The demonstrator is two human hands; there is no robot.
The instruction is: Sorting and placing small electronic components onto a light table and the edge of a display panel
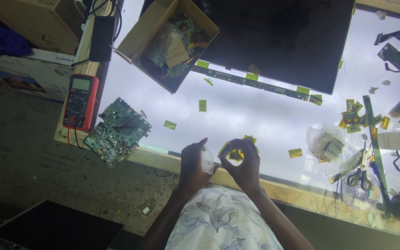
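Holding one plastic bag (208,159), two hands

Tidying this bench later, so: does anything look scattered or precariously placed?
Yes. Small yellow-green tape pieces lie scattered over the lit table, and a green circuit board overhangs its left edge beside the red multimeter. Both hands, left hand and right hand, hold small pieces.
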